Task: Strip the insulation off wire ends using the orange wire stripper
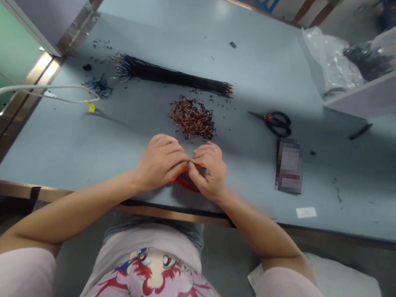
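My left hand [162,161] and my right hand [212,170] meet near the front edge of the table, fingertips pinched together. Both grip an orange-red curved item [179,172]; its kind is hard to tell because the fingers cover most of it. Just beyond the hands lies a heap of short copper-coloured wire pieces with black ends [192,118]. Behind that heap, a long bundle of black wires [178,76] lies crosswise, with blue and bare tips at its left end and copper tips at its right.
Black-handled scissors [277,123] lie to the right, above a blurred-out phone-like object [290,168]. A white label [306,212] is near the front edge. Small blue wire scraps [99,87] and a white cable [27,89] are at left. Plastic bags [335,59] stand back right.
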Action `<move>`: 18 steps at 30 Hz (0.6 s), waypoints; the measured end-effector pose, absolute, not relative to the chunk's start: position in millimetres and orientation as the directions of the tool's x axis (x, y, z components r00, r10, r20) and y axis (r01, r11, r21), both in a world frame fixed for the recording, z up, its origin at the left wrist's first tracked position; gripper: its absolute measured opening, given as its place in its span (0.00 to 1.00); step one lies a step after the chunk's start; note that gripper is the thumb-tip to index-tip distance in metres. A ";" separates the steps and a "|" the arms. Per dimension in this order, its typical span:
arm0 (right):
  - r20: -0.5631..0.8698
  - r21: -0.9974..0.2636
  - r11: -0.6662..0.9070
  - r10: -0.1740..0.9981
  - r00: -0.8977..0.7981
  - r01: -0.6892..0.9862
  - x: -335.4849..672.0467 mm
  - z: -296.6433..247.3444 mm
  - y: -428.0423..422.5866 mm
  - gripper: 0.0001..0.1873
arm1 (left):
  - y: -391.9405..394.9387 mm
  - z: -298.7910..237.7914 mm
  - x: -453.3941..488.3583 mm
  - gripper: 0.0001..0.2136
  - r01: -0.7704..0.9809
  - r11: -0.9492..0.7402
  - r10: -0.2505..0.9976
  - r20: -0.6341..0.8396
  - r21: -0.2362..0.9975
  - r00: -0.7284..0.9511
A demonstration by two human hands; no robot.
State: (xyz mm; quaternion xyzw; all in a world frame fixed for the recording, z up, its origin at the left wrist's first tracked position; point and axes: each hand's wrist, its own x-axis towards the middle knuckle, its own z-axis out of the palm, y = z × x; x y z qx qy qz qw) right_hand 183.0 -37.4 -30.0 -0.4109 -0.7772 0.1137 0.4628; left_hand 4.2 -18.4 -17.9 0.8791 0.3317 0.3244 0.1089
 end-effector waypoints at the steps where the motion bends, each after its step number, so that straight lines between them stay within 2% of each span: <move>1: 0.628 -0.557 0.631 0.745 -0.224 0.540 182.5 -29.7 -37.8 0.06 | -18.8 -17.7 4.4 0.07 0.516 -0.752 0.659 0.493 0.410 0.568; 4: 0.623 -0.530 0.634 0.742 -0.249 0.562 183.3 -29.4 -36.8 0.05 | -19.2 -17.2 4.3 0.07 0.538 -0.732 0.680 0.475 0.417 0.558; 8: 0.659 -0.387 0.704 0.663 -0.355 0.596 186.9 -30.3 -33.8 0.05 | -18.1 -17.6 3.5 0.08 0.561 -0.725 0.688 0.448 0.399 0.571; 10: 0.663 -0.356 0.702 0.655 -0.363 0.617 187.7 -30.8 -33.4 0.05 | -17.5 -18.2 3.5 0.08 0.566 -0.726 0.687 0.446 0.390 0.574; 16: 0.614 -0.459 0.665 0.716 -0.331 0.589 188.6 -29.7 -34.5 0.04 | -18.7 -16.7 4.6 0.06 0.583 -0.722 0.688 0.477 0.373 0.547; 18: 0.613 -0.533 0.636 0.745 -0.264 0.558 190.8 -29.2 -33.1 0.05 | -18.0 -14.7 3.6 0.05 0.590 -0.720 0.688 0.479 0.365 0.544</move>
